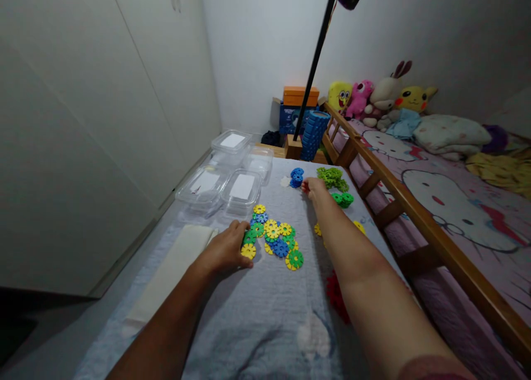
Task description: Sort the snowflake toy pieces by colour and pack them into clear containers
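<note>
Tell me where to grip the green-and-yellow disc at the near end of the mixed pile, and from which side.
Pinch the green-and-yellow disc by its toothed rim, from above on its near, right side. It lies flat on the blanket, and that side looks free, whereas the far, left side meets the mixed pile.

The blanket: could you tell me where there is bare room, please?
Free: the near blanket between the forearms, below the disc cluster at the left hand. Crowded: the clear tubs, the blue pile and green pile by the right hand.
</note>
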A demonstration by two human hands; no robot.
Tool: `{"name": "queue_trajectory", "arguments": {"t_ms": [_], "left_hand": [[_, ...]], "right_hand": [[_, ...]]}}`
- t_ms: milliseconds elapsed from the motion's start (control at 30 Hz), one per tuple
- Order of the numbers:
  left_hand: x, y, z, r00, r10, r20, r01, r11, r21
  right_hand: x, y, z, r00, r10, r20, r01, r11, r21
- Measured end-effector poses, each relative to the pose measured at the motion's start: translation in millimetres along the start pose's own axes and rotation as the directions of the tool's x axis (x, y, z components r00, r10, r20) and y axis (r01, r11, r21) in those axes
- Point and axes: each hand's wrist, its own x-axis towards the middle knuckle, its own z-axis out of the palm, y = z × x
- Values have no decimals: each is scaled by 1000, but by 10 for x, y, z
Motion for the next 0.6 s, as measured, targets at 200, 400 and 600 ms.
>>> {"name": "queue_trajectory", "arguments": {"t_ms": [200, 400, 600], "left_hand": [[-10, -50, 36, 999, 47, -26, -47, 999, 3], [19, -59, 48, 998, 50, -38, -51, 999, -19], [31, -7, 22, 998, 62, -28, -62, 998, -5]], "right_hand": [[-491, 81, -150, 990, -107, 95, 97, 990, 106], [-1090, 516, -338, 866, -343, 365, 414, 900, -135], [-1300, 985, -474, 757, -452, 473, 652, 474, -591]]}}
